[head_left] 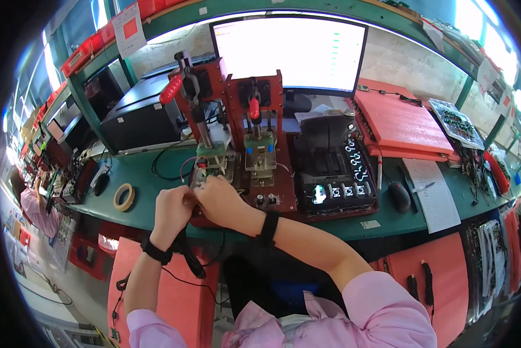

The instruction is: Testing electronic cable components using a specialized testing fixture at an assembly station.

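We find both hands at the centre of the frame, pressed together at the front edge of the left-hand red test fixture point(205, 130). The left hand point(170, 210) is curled with its fingers closed; the right hand point(220, 200) lies just beside and partly over it, knuckles up. Whatever sits between the fingers is hidden, so we cannot tell whether either grip holds a part or merely presses on the fixture base.

The small green circuit board point(209, 166) sits in the fixture's nest, directly above the hands in the picture and just beyond the fingertips. The red-handled toggle clamp point(172, 89) stands raised and tilted toward the upper left — we judge the board seated but not yet clamped. The second fixture point(259, 139), to the right, has its own red handle upright.

Judged from this layout, loading is under way and the clamping step remains.

On the green tabletop point(138, 177) we also note a roll of tape point(124, 196) at centre left, a black mouse point(398, 196) with a paper sheet point(434, 194) at right, and a lit monitor point(289, 52) at top centre.
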Motion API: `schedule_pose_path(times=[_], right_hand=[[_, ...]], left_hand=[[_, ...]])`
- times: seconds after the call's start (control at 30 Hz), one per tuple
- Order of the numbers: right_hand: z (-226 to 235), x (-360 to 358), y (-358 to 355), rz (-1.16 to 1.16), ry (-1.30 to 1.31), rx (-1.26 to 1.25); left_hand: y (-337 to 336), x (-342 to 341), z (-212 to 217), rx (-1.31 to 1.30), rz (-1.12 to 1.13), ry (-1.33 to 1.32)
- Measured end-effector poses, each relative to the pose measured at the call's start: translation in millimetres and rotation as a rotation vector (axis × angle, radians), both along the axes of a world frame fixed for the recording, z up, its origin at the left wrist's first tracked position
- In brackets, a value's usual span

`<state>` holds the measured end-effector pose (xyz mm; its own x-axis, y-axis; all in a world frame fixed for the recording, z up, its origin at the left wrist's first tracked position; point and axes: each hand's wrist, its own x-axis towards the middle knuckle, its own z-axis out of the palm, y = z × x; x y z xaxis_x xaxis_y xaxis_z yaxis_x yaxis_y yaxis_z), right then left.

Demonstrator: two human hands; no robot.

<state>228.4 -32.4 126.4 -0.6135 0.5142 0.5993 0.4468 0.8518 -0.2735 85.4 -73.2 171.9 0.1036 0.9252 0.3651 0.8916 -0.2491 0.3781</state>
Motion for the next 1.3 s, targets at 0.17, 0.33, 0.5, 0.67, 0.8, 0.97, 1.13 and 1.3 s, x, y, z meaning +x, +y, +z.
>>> schedule_pose_path(times=[0.17,0.33,0.5,0.67,0.8,0.97,1.13,1.3], right_hand=[[2,10,-11,-0.069,0.060,0.036],[4,20,-9,-0.077,0.117,-0.001],[14,39,-9,-0.126,0.118,-0.078],[18,55,-9,-0.086,0.070,-0.059],[18,59,-11,-0.044,-0.004,-0.051],[13,55,-15,0.010,-0.103,0.045],[16,52,-27,0.018,-0.180,0.097],[15,56,-32,0.039,-0.174,0.132]], left_hand=[[-29,5,-6,0.229,-0.069,0.305],[-50,14,-1,0.221,-0.042,0.357],[-75,39,2,0.094,-0.158,0.320],[-72,40,-10,0.203,-0.256,0.352],[-65,32,-2,0.044,-0.264,0.135],[-65,25,-2,-0.096,-0.248,-0.091],[-66,23,1,-0.130,-0.250,-0.083],[-65,18,2,-0.183,-0.303,-0.053]])
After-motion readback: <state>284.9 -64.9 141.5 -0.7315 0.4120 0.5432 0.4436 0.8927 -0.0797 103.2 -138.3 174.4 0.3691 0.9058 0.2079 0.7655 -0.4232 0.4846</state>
